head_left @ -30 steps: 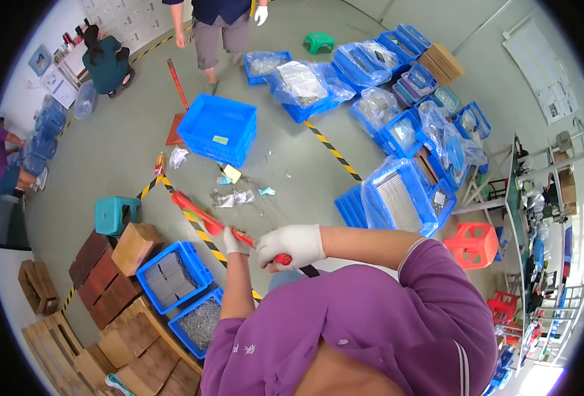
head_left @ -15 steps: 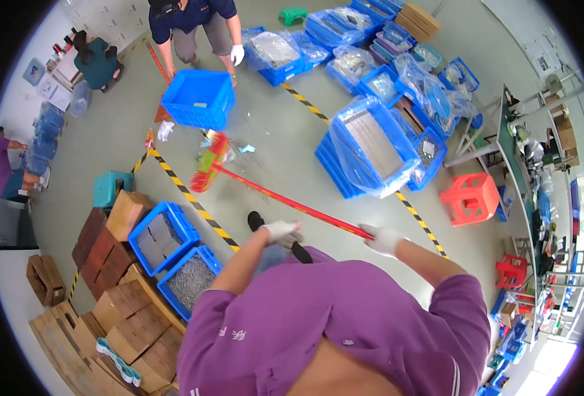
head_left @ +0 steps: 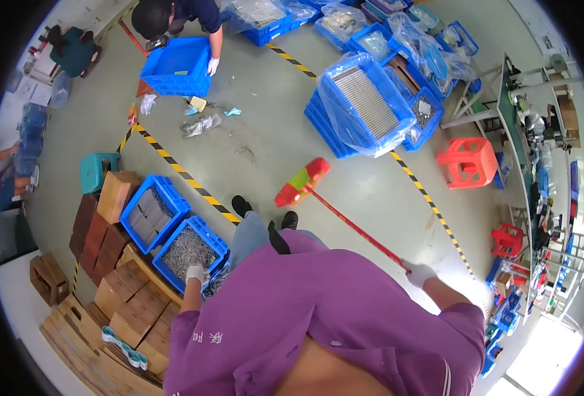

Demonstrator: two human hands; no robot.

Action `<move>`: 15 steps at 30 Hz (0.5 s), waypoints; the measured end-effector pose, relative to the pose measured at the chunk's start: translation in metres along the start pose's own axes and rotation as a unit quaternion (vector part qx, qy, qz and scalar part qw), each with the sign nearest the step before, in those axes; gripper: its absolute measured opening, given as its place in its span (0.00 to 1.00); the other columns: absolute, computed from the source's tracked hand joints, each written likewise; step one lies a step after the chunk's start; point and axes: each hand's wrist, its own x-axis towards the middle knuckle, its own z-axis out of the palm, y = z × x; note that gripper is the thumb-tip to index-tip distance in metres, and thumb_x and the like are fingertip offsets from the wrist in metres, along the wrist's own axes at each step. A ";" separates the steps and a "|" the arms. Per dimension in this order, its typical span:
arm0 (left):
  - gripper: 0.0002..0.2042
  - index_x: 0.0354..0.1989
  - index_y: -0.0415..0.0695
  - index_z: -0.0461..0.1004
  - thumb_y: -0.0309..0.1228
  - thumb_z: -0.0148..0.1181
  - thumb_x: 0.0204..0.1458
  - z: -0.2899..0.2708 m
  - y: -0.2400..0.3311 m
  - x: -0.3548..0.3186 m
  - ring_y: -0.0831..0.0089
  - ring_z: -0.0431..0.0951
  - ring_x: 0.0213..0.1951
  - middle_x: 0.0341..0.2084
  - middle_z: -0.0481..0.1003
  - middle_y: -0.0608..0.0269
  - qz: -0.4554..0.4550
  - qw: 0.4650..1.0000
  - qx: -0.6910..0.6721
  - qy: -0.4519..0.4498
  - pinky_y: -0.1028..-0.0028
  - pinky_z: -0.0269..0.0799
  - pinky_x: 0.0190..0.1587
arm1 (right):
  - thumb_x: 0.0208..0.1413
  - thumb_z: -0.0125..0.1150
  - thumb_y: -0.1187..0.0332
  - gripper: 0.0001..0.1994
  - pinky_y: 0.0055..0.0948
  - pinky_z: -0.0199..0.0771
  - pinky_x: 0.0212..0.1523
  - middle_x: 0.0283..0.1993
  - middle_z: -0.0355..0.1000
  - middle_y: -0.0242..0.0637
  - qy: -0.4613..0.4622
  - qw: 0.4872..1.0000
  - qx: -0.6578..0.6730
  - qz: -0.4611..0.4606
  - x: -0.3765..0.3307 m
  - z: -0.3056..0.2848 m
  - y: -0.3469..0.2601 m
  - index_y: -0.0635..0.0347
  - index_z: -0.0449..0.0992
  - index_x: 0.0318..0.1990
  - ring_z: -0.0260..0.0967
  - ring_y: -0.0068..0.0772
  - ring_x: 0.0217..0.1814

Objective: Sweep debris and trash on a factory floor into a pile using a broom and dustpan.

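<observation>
Slanting from right hand (head_left: 420, 274), apparently: broom (head_left: 303, 182)

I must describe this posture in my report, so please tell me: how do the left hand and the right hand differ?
The right hand is closed on the upper end of the broom; the left hand is off it. The left hand appears close to a bin of grey pieces, contact unclear; the right hand is away from it, out to the right. Both are white-gloved.
</observation>
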 end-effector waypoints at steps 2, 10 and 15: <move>0.13 0.32 0.38 0.73 0.35 0.46 0.49 0.003 0.004 -0.002 0.59 0.76 0.27 0.22 0.74 0.47 0.270 0.857 0.437 0.036 0.66 0.71 0.32 | 0.53 0.42 0.63 0.23 0.41 0.69 0.38 0.37 0.71 0.50 0.020 0.999 0.001 -0.040 0.028 -0.018 -0.020 0.31 0.57 0.58 0.70 0.51 0.37; 0.15 0.39 0.40 0.72 0.38 0.46 0.52 -0.001 0.130 0.024 0.62 0.76 0.29 0.26 0.75 0.50 0.366 0.911 0.182 0.053 0.68 0.70 0.33 | 0.55 0.41 0.64 0.23 0.38 0.68 0.41 0.42 0.70 0.50 0.050 0.990 0.048 -0.120 0.135 -0.143 -0.247 0.34 0.55 0.60 0.69 0.50 0.41; 0.12 0.36 0.39 0.71 0.35 0.47 0.51 -0.048 0.188 0.038 0.63 0.73 0.23 0.24 0.74 0.51 0.268 0.962 0.047 -0.009 0.69 0.70 0.28 | 0.55 0.42 0.61 0.23 0.38 0.68 0.42 0.43 0.70 0.47 0.069 0.990 0.081 -0.096 0.125 -0.160 -0.272 0.32 0.55 0.60 0.69 0.49 0.42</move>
